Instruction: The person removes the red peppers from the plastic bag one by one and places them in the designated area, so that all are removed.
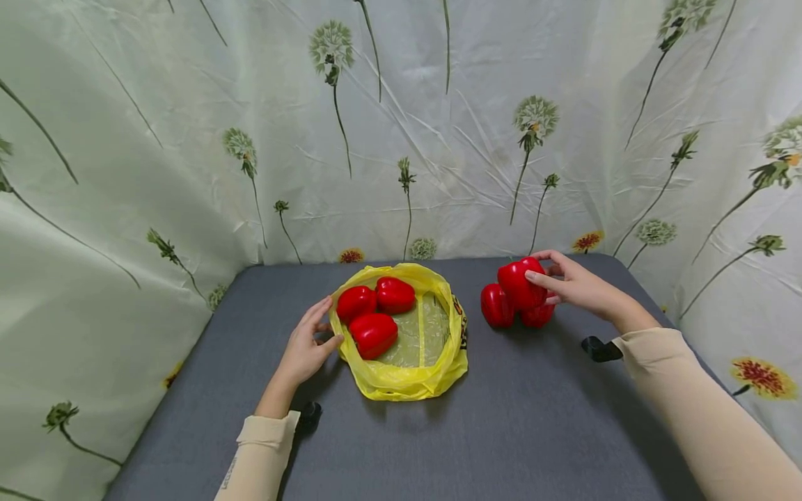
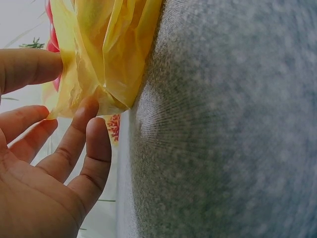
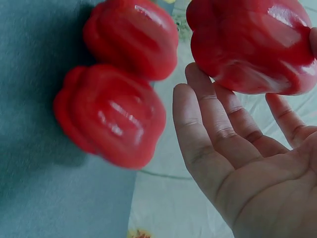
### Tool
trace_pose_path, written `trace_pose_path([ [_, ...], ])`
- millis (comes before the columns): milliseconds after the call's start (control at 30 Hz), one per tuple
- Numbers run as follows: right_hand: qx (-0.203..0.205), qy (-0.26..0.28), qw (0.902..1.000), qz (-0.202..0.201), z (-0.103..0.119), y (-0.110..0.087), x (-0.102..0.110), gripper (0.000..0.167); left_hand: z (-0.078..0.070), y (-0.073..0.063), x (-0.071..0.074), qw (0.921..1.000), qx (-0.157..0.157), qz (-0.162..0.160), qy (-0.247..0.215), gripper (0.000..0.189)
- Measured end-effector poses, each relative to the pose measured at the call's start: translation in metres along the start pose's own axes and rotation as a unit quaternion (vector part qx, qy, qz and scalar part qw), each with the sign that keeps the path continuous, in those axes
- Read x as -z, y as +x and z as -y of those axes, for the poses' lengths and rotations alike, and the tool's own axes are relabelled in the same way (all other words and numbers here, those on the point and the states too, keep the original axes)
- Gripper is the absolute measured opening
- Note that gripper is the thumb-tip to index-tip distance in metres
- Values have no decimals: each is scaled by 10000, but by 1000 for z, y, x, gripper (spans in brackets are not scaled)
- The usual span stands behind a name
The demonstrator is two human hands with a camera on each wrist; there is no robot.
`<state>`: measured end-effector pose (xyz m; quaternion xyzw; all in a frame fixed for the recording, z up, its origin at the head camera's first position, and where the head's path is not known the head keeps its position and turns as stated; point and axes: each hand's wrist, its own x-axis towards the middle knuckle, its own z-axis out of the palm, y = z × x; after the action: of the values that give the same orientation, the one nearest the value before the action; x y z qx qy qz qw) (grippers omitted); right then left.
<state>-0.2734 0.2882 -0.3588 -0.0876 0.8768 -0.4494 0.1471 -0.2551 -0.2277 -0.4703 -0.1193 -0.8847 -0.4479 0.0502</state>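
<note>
Yellow bag, head view: centre, three peppers inside
Held pepper, head view: right of centre, gripped by your right hand near two loose peppers
Your left hand, left wrist view: relaxed, touching the bag
Step, right wrist view: apparently pick-up; next likely calls for you to keep that grip, lifting clear

At eight o'clock I see the left hand, its fingers spread, some tips touching the yellow bag up at eleven. Something red peeks past the bag's nine o'clock edge, mostly hidden. Grey table fills three o'clock; pale cloth shows toward seven, with a red flower off the bag's six o'clock end.
</note>
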Motion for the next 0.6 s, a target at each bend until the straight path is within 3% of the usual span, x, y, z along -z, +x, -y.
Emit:
trace_pose_path([
  [600, -313, 272, 9983, -399, -33, -8, 25, 75, 0, 0, 0, 10000, -14, 8, 52, 82],
])
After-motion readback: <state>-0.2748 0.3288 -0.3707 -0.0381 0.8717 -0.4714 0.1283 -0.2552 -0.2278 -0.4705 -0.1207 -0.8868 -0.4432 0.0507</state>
